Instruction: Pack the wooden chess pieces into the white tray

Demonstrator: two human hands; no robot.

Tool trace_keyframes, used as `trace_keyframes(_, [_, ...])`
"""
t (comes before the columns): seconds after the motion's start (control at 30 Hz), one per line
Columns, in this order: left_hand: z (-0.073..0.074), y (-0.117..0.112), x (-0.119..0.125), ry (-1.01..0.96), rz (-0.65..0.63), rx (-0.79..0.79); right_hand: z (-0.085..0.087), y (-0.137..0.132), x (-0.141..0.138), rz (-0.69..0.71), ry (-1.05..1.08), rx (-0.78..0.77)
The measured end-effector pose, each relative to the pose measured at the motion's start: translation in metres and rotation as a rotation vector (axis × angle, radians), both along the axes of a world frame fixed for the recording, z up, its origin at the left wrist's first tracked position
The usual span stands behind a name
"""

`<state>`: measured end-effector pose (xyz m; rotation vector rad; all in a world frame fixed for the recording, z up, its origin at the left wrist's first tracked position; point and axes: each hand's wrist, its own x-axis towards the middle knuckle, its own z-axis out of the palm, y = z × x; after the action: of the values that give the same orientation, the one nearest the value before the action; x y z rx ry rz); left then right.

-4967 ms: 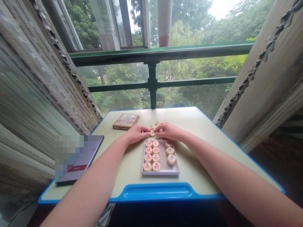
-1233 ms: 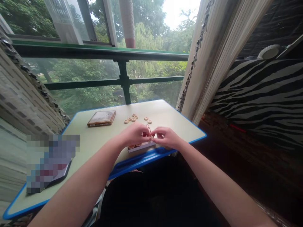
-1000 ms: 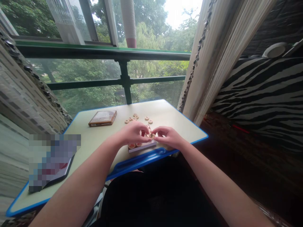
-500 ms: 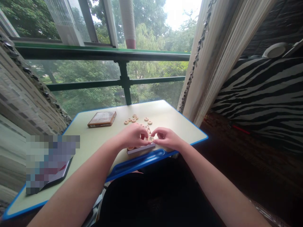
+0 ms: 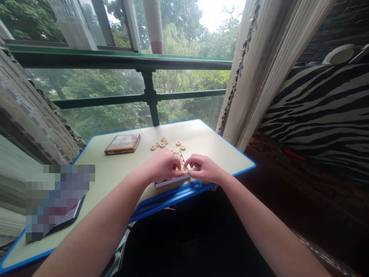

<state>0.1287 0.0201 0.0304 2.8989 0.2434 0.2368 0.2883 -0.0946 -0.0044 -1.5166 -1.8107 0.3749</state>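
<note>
A round wooden Chinese chess piece (image 5: 185, 169) with a dark character sits at the near right corner of a shallow box (image 5: 173, 182). My left hand (image 5: 163, 166) reaches over the box, thumb and fingers curled against the piece's left side. From the right, my right hand (image 5: 204, 168) pinches at its other side with thumb and bent forefinger. More pieces lie in rows inside the box, showing along its right edge; my left hand hides much of the rest. Beyond the box, several loose pieces (image 5: 162, 145) lie on the table, with two more pieces (image 5: 182, 147) to the right.
The pale table (image 5: 213, 148) has a blue rim and a blue groove (image 5: 164, 200) along its near edge. A flat brown box (image 5: 123, 144) lies at the back left. A blurred-out item (image 5: 57, 204) rests on the left side. Curtains (image 5: 248, 77) flank the window behind.
The piece between my hands has settled lower into the box's near right corner, and my fingers have closed in around it. The view has shifted slightly.
</note>
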Motion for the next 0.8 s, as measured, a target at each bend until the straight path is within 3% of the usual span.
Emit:
trace_keyframes(0.3, [0.0, 0.0009, -0.0019, -0.017, -0.05, -0.04, 0.001, -0.0004, -0.0004, 0.014, -0.033, 0.022])
trace_keyframes(0.8, [0.0003, -0.0073, -0.001, 0.003, -0.046, 0.063, 0.001, -0.0007, -0.0011, 0.008, -0.039, 0.015])
